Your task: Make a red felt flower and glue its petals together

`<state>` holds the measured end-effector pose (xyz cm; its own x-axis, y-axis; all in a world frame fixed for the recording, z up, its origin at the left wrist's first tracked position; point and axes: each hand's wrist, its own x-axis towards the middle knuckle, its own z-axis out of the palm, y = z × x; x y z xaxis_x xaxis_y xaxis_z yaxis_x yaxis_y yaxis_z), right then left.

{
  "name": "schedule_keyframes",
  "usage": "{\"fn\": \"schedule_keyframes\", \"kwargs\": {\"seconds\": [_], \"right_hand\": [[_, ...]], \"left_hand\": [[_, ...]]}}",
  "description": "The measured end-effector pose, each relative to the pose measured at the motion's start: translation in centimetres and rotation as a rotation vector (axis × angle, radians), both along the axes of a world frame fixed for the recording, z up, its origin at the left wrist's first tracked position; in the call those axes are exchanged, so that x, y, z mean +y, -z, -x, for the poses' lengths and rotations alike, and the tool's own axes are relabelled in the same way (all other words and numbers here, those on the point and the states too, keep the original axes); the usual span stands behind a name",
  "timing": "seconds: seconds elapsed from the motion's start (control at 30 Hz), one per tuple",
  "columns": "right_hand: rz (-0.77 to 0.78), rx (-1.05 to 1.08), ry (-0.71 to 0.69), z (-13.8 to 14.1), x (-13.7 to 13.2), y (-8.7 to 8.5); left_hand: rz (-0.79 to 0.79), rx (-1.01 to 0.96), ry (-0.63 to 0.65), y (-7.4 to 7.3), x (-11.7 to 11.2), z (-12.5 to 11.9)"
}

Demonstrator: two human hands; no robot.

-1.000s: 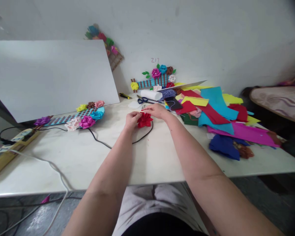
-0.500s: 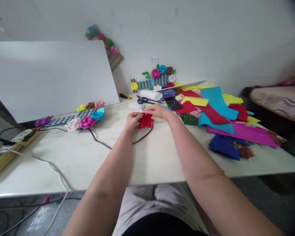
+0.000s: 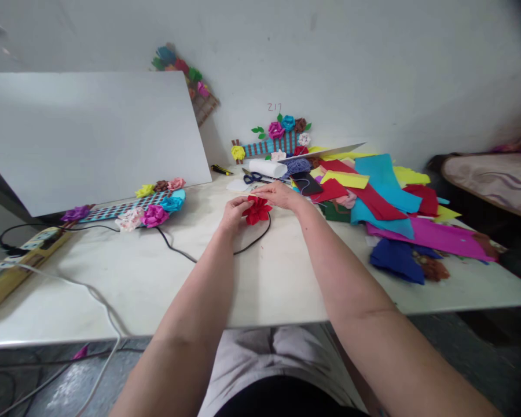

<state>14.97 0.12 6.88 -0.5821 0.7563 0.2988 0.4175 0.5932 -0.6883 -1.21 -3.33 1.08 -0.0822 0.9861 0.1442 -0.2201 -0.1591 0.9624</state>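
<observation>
A red paper flower (image 3: 257, 212) with several pointed petals is held between my two hands above the white table. My left hand (image 3: 237, 212) pinches its left edge with thumb and fingers. From the upper right, my right hand (image 3: 276, 194) reaches over with its fingers closed at the flower's top petals. The fingertips partly cover those petals. A black cord (image 3: 260, 237) curves just below and to the right of the flower. Close behind the hands lie dark-handled scissors (image 3: 252, 178) and a white roll (image 3: 267, 168).
Colourful paper sheets (image 3: 380, 185) are heaped on the right. A flower-decorated guitar shape (image 3: 125, 207) lies at the left, before a white board (image 3: 91, 139). Another decorated guitar (image 3: 269, 145) leans on the wall. A power strip (image 3: 24, 263) and a yellow cutter (image 3: 221, 169) lie leftward.
The red flower has tilted and shifted slightly between my fingers. Both hands keep nearly the same place and hold.
</observation>
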Motion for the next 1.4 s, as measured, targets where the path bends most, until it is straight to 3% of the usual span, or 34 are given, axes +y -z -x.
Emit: {"fn": "schedule_keyframes", "kwargs": {"seconds": [0.33, 0.6, 0.87, 1.2, 1.4], "right_hand": [[0.106, 0.014, 0.037, -0.3, 0.1, -0.1], [0.047, -0.032, 0.044, -0.5, 0.2, -0.4], [-0.019, -0.163, 0.053, -0.7, 0.1, -0.5], [-0.009, -0.154, -0.016, -0.6, 0.1, 0.0], [0.020, -0.154, -0.020, -0.5, 0.3, 0.2]], "left_hand": [[-0.001, -0.028, 0.007, 0.0, 0.0, -0.1], [-0.002, -0.046, 0.058, -0.5, -0.4, -0.6], [0.039, -0.103, 0.139, 0.0, -0.1, -0.3], [0.069, -0.104, 0.135, 0.5, 0.4, 0.0], [0.069, -0.169, 0.200, 0.4, 0.1, 0.1]]}}
